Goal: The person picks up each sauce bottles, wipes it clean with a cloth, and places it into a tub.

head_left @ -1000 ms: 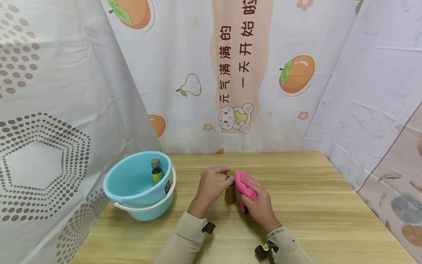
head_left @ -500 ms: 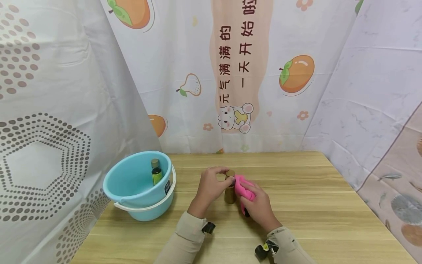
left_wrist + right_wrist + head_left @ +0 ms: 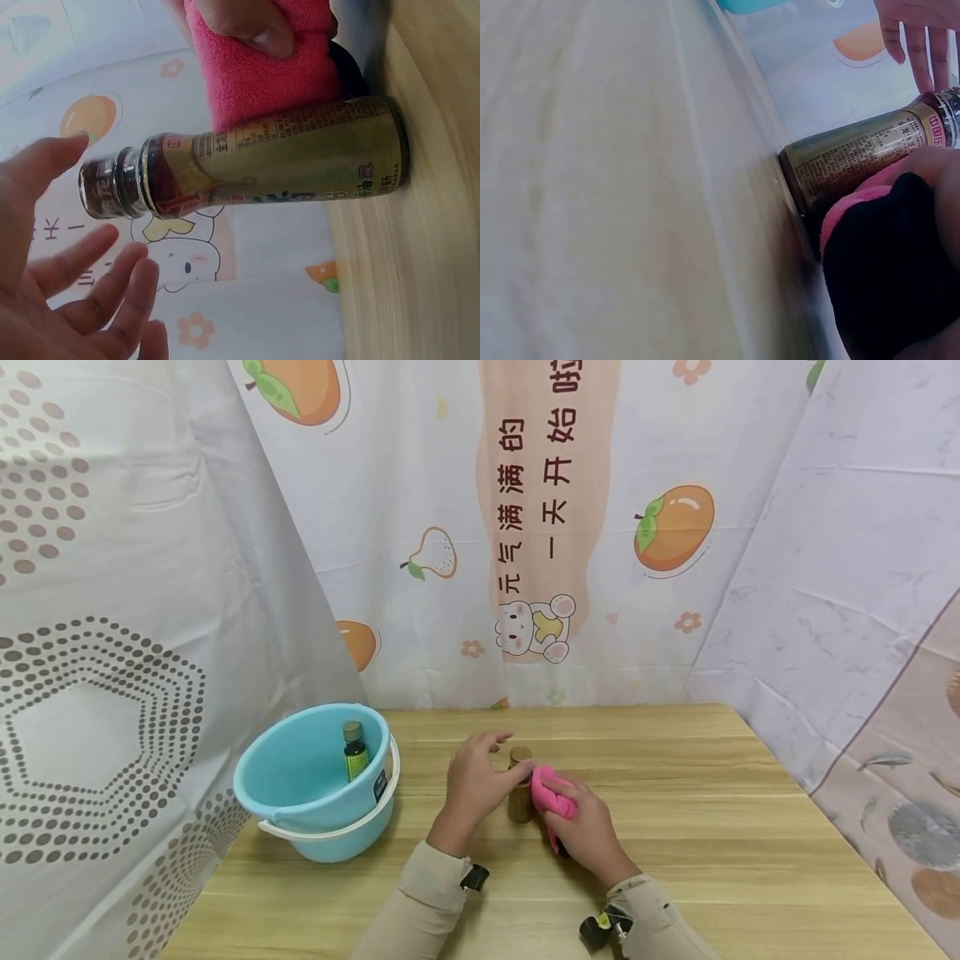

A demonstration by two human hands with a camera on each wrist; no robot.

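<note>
A glass bottle (image 3: 520,807) with a gold-brown label and a dark cap stands upright on the wooden table. In the left wrist view the same bottle (image 3: 292,154) shows its label and neck in full. My left hand (image 3: 474,778) is at its cap with thumb and fingers spread, a gap showing between them and the cap. My right hand (image 3: 592,833) grips a folded pink cloth (image 3: 553,793) against the bottle's right side. A black part of the cloth (image 3: 892,262) shows in the right wrist view.
To the left stands a light blue bucket (image 3: 251,789) with a white handle. Inside it is another bottle (image 3: 356,758) with a yellow-green label. A printed curtain (image 3: 420,635) hangs behind the table (image 3: 697,827).
My left fingers have come off the bottle's cap and spread apart. The right hand's cloth has slid slightly down along the bottle's side.
</note>
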